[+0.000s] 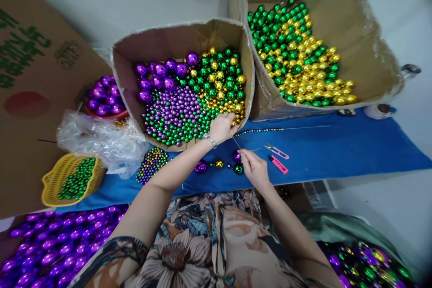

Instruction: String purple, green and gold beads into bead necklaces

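My right hand [255, 170] pinches a thin, straight needle [235, 141] that slants up toward my left hand. A pale length of thread shows by its fingertips. My left hand [221, 128], with a bracelet [209, 140] at the wrist, reaches over the front rim of the middle cardboard box [182, 31]. Its fingers are closed beside the small gold beads [239, 109]; whatever they hold is too small to make out. Below the hands, a strand with large purple, green and gold beads [219, 164] lies on the blue cloth [303, 148], partly behind my right hand.
Pink thread snips [276, 151] and a pink lighter [278, 164] lie right of my hands. A string of small beads [259, 131] lies behind them. Another bead box [381, 58] stands back right. At left are a yellow basket [50, 184], plastic bag [97, 141] and small-bead pile [151, 164].
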Tool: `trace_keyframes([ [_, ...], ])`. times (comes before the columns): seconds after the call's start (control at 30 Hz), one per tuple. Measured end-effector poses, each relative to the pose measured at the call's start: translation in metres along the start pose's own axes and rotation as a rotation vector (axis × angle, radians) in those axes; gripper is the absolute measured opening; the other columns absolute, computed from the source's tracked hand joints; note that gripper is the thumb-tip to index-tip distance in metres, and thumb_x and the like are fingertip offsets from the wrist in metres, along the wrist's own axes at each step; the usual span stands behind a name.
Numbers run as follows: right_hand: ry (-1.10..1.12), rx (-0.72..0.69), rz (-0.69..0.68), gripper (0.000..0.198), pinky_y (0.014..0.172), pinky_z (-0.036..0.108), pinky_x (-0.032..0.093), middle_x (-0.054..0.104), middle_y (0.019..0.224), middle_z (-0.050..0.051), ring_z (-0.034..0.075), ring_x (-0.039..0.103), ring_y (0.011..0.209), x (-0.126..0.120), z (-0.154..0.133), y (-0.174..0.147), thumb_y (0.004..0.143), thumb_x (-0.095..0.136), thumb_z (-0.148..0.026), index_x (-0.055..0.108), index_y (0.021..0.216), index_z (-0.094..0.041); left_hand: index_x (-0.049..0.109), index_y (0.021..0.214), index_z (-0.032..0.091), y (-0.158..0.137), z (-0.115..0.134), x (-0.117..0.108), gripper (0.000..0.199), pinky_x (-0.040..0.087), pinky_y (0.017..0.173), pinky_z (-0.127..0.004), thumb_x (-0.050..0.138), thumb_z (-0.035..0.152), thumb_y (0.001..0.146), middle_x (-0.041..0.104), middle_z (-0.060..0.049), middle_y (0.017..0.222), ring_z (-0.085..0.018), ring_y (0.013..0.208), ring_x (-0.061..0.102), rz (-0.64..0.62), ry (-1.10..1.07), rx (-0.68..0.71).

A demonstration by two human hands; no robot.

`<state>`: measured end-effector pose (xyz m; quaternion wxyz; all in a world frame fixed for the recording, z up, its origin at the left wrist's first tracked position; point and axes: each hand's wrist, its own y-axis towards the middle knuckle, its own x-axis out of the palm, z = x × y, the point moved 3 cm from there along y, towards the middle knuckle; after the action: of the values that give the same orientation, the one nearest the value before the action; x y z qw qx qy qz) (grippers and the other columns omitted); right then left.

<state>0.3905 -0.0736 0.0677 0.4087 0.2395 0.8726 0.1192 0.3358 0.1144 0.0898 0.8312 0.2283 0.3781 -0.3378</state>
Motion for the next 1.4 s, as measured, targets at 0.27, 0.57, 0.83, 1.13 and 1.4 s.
trace_keyframes([
  [0.27, -0.013, -0.059, -0.004, 0.020, 0.078, 0.022, 0.055, 0.075, 0.098, 0.003, 0.013, 0.072, 0.085, 0.001, -0.009, -0.008, 0.096, 0.047, -0.019, 0.065, 0.106, -0.019, 0.068, 0.099, 0.017, -0.040, -0.023, -0.036, 0.029, 0.054, 0.078, -0.031, 0.074, 0.033, 0.075, 0.066, -0.003, 0.090, -0.011, 0.078, 0.061, 0.055, -1.362, -0.412],
  [0.57, -0.032, -0.103, -0.014, 0.021, 0.076, 0.023, 0.055, 0.075, 0.097, 0.004, 0.014, 0.072, 0.082, 0.006, -0.017, -0.007, 0.096, 0.046, -0.019, 0.065, 0.105, -0.019, 0.067, 0.106, 0.020, -0.068, -0.027, -0.051, 0.034, 0.055, 0.084, -0.032, 0.077, 0.026, 0.074, 0.067, -0.005, 0.106, -0.017, 0.095, 0.066, 0.082, -1.361, -0.260],
  [0.83, -0.078, -0.121, -0.033, 0.022, 0.078, 0.022, 0.054, 0.075, 0.096, 0.003, 0.013, 0.072, 0.082, 0.006, -0.017, -0.006, 0.096, 0.047, -0.019, 0.066, 0.106, -0.020, 0.061, 0.114, 0.020, -0.080, -0.037, -0.056, 0.045, 0.052, 0.094, -0.033, 0.080, 0.024, 0.073, 0.064, -0.010, 0.123, -0.020, 0.115, 0.060, 0.049, -1.105, -0.013],
  [1.13, -0.256, -0.157, -0.095, 0.023, 0.072, 0.021, 0.047, 0.074, 0.091, 0.003, 0.012, 0.068, 0.076, 0.003, -0.009, -0.008, 0.097, 0.047, -0.022, 0.067, 0.107, -0.020, 0.062, 0.112, 0.020, -0.080, -0.044, -0.069, 0.043, 0.049, 0.098, -0.035, 0.079, 0.025, 0.073, 0.062, -0.011, 0.128, -0.020, 0.114, 0.060, -0.034, -1.013, 0.047],
  [1.4, -0.494, -0.213, -0.149, 0.025, 0.061, 0.025, 0.038, 0.066, 0.071, 0.002, 0.012, 0.059, 0.066, -0.012, -0.012, 0.012, 0.097, 0.046, -0.027, 0.070, 0.104, -0.022, 0.072, 0.103, 0.020, -0.073, -0.029, -0.090, 0.042, 0.051, 0.084, -0.031, 0.084, 0.019, 0.063, 0.069, -0.007, 0.104, -0.018, 0.091, 0.064, -0.240, -0.851, -0.044],
])
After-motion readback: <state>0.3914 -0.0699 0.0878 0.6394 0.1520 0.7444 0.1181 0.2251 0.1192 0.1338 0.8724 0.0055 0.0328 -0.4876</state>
